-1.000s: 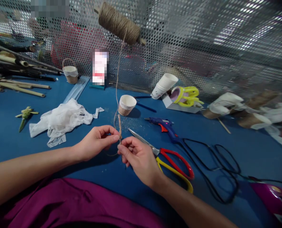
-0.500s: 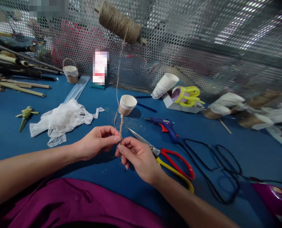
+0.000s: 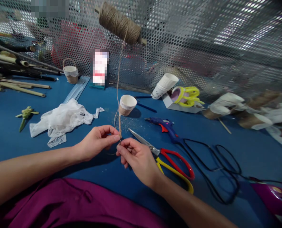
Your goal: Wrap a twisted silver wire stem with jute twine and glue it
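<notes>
My left hand (image 3: 104, 139) is closed, thumb and forefinger pinching a thin stem wrapped in jute twine (image 3: 119, 124), which stands upright above the table. Just below and to the right, my right hand (image 3: 135, 155) pinches at the lower dark end of the stem, its fingertips close to those of my left. A loose twine strand (image 3: 118, 82) runs up from the stem to a twine spool (image 3: 119, 23) on a rod. Behind the stem's tip sits a small paper cup (image 3: 127, 105) with a twine-wrapped lower part and a pale rim band.
Scissors (image 3: 155, 150) with red and yellow handles lie beside my right hand, near a blue glue gun (image 3: 166, 125) with a black cable. White lace (image 3: 62, 118) lies left. Behind are a small handled basket (image 3: 71, 74), a phone (image 3: 99, 68) and stacked paper cups (image 3: 166, 84).
My right hand has shifted very slightly, opening a small gap below my left fingertips. The stem's upper tip has tilted a little to the left. The rest stays put.
</notes>
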A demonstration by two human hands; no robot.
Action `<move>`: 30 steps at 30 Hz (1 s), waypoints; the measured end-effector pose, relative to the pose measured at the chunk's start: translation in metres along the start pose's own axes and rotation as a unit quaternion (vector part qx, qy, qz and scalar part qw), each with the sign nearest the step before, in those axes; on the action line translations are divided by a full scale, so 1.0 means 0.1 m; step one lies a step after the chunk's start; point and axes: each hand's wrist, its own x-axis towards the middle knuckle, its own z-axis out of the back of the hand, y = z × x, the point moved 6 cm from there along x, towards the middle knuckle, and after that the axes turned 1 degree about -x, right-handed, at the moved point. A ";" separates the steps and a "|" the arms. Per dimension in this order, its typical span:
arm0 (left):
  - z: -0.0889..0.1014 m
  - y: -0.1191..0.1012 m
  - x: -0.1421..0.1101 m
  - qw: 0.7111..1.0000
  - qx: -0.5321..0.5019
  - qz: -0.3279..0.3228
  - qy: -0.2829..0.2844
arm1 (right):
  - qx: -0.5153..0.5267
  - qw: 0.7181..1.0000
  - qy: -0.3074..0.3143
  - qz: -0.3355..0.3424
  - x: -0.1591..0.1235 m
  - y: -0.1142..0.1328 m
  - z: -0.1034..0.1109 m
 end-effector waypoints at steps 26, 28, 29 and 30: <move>0.01 0.02 0.02 1.000 -0.008 0.004 0.016 | 0.020 1.000 0.013 -0.001 0.01 0.02 0.00; 0.02 0.01 0.02 1.000 -0.003 0.001 0.019 | 0.041 0.999 0.031 -0.004 0.01 0.02 -0.01; 0.02 0.01 0.02 1.000 -0.003 0.000 0.021 | 0.052 0.998 0.038 -0.004 0.02 0.02 -0.01; 0.02 0.01 0.02 1.000 -0.004 0.000 0.024 | 0.062 0.997 0.043 -0.004 0.02 0.01 -0.02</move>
